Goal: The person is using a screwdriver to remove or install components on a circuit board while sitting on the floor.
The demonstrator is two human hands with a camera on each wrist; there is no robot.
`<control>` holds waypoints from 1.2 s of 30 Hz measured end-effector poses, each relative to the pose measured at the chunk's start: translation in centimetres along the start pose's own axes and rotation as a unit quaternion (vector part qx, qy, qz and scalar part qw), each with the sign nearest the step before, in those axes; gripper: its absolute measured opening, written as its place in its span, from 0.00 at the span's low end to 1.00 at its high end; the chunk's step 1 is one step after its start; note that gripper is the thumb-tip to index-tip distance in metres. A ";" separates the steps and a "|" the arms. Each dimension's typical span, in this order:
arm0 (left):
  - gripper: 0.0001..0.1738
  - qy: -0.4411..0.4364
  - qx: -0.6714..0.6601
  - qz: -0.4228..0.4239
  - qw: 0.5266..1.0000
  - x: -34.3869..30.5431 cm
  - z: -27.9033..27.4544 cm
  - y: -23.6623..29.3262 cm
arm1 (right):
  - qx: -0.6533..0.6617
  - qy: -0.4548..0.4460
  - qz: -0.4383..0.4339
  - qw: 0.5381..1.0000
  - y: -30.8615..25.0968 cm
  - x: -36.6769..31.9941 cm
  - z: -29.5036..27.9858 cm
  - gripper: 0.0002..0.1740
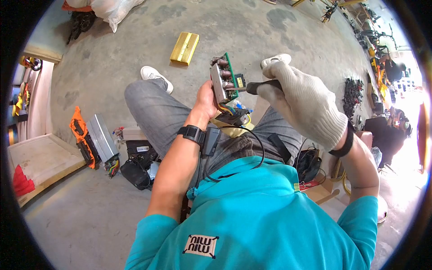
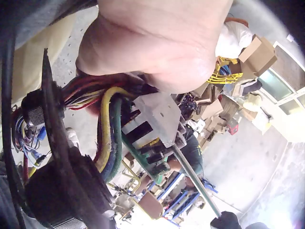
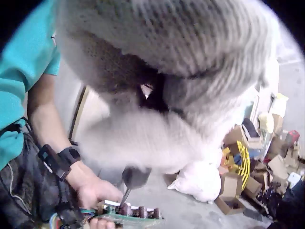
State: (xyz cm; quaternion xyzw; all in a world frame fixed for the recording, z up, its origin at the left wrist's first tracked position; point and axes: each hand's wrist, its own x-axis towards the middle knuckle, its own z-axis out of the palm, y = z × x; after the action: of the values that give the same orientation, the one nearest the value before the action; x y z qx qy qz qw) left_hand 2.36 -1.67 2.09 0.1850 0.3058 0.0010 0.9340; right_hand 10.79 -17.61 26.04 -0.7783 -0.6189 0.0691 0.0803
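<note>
My bare left hand (image 1: 205, 101) grips a green circuit board (image 1: 234, 75) above my lap, where several round brown capacitors line a pale metal plate (image 1: 217, 83). In my gloved right hand (image 1: 308, 99) is a screwdriver (image 1: 258, 86) with a black handle. Its steel shaft (image 2: 195, 179) reaches in to the edge of the metal plate in the left wrist view; the tip is hidden there. Thick yellow, blue and green wires (image 2: 107, 133) hang from the board's near end, beside black connectors (image 2: 66, 191).
A ribbed yellow metal case (image 1: 184, 48) lies on the concrete floor ahead. To my left are a silver case (image 1: 102, 136), an orange part (image 1: 78, 130), a black bag (image 1: 137, 173) and a wooden board (image 1: 45, 155). A cable (image 1: 261, 148) loops across my lap.
</note>
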 end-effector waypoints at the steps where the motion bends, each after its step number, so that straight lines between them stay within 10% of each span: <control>1: 0.18 -0.005 0.001 -0.001 1.000 0.1 -0.2 0.0 | 0.031 -0.041 0.128 0.990 -0.7 0.1 0.0 0.23; 3: 0.18 -0.013 0.006 -0.004 1.000 0.4 -0.4 0.0 | 0.061 -0.077 0.256 0.962 -0.8 -0.3 -0.1 0.24; 12: 0.21 0.021 0.009 0.024 0.999 0.3 0.0 -0.1 | 0.025 0.000 -0.015 1.000 -0.1 -0.1 -0.3 0.25; 18: 0.20 0.011 0.002 -0.007 1.000 0.1 0.0 0.2 | 0.055 -0.004 0.165 0.985 -1.1 0.6 -0.2 0.27; 24: 0.19 -0.005 0.024 0.023 0.999 -0.2 0.2 0.0 | 0.041 0.026 -0.020 0.999 -0.5 0.8 -0.2 0.27; 26: 0.18 0.010 -0.003 0.006 1.000 0.2 0.1 0.0 | 0.005 0.000 0.122 0.992 -1.2 1.1 -0.1 0.27; 30: 0.18 -0.042 -0.025 0.030 0.998 1.4 -1.3 -0.6 | 0.022 -0.003 0.130 0.991 -0.9 1.1 -0.4 0.26; 36: 0.22 0.024 0.022 -0.009 0.999 0.9 -0.8 -0.2 | 0.000 -0.001 -0.049 0.999 -0.5 0.9 -0.7 0.24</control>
State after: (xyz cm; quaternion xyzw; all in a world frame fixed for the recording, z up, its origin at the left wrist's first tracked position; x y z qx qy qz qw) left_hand 2.60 -1.47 0.90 0.2025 0.3293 -0.0095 0.9222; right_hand 10.70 -16.61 26.79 -0.7468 -0.6565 0.0653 0.0832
